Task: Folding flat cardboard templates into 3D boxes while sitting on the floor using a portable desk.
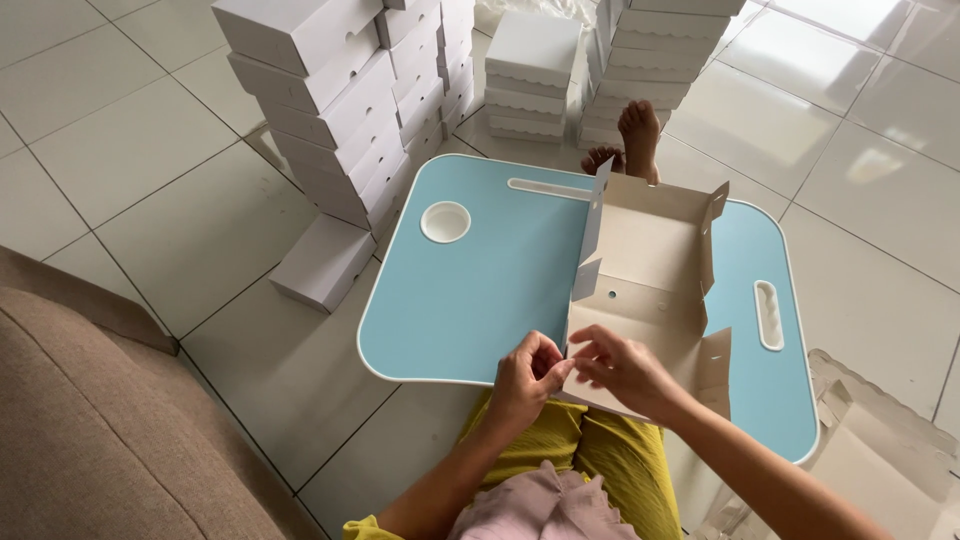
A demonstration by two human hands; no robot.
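Both hands are pinching the near left corner of a half-folded cardboard box [645, 270] that sits on a small light blue lap table [480, 290]. The left hand [525, 375] has its thumb and fingertips closed on the corner flap, and the right hand [620, 365] grips the same corner from the other side, fingers curled around the cardboard edge. The two hands are practically touching each other there, right at the table's near edge.

The box is open on top, with its side walls standing up and a couple of loose flaps sticking out at the far corners. It covers the middle of the table and runs from the near edge almost to the far edge. A round cup recess [445, 221] sits near the table's far left corner, and there's a slot handle [768, 315] by the right edge.

Stacks of finished white boxes [350, 100] stand on the tiled floor [150, 150] past the far left corner, with one lone box [322, 262] lying beside them. Flat cardboard blanks [890, 440] lie off the near right corner.
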